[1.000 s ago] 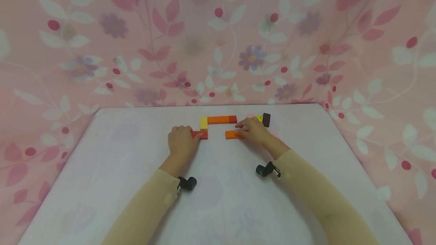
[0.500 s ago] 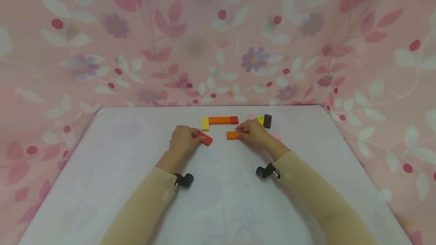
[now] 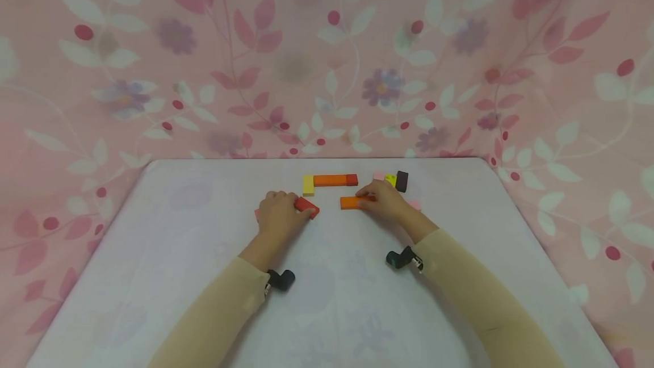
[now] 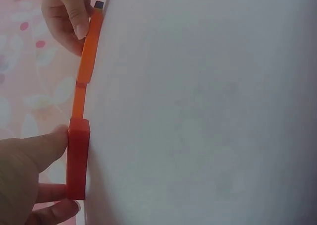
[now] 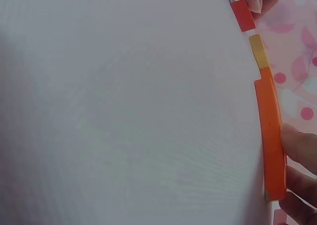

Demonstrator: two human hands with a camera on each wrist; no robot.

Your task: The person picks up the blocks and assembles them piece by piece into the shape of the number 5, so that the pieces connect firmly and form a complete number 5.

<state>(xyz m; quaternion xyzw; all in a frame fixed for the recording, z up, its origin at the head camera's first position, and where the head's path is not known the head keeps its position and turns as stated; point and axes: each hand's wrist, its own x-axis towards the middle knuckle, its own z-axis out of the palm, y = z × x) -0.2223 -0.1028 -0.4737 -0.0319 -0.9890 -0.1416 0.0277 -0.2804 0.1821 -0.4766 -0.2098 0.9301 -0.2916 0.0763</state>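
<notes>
My left hand (image 3: 278, 213) grips a red block (image 3: 306, 207) between thumb and fingers. That block sits at a slant on the white table, just in front of a yellow block (image 3: 308, 186). In the left wrist view the thumb touches one end of the red block (image 4: 78, 160) and fingertips touch near the other. To the right, my right hand (image 3: 385, 200) holds a long orange block (image 3: 350, 203), whose right part is hidden under the fingers. The right wrist view shows thumb and fingers along one side of this orange block (image 5: 271, 140).
Behind the hands, another orange block (image 3: 329, 180) joins the yellow block at its left and a small red block (image 3: 352, 180) at its right. Beyond my right hand are pink, yellow-green (image 3: 390, 179) and dark brown (image 3: 402, 182) blocks. A pink block (image 3: 414, 205) lies beside that wrist.
The red block has turned from lying straight to a slant and shifted slightly right, with my left hand on it. My right hand and the orange block have hardly moved.
</notes>
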